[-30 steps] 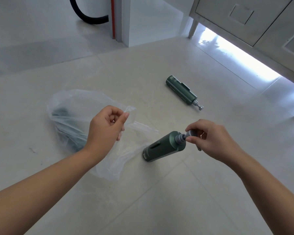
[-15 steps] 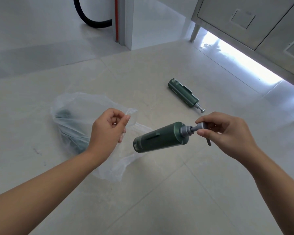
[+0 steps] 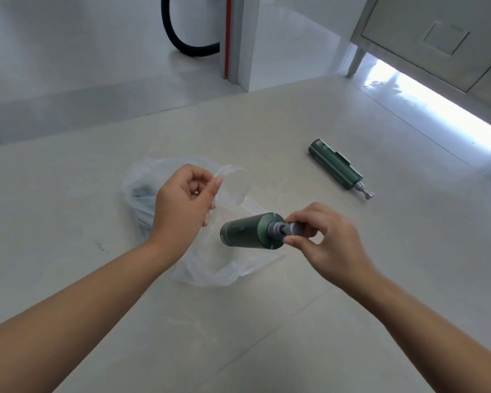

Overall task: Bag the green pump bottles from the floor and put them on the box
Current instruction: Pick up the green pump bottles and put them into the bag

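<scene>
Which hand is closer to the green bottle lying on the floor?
Right. The right hand is below-left of the floor bottle, holding another bottle; the left hand, pinching the bag, is farther left.

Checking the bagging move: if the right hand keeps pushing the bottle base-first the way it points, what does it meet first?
Probably the clear plastic bag, whose rim the left hand holds up. The right hand aims the green bottle that way, though depth is unclear.

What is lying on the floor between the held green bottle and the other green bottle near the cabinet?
Nothing: the head view shows bare floor tile between the held bottle and the lying bottle.
</scene>
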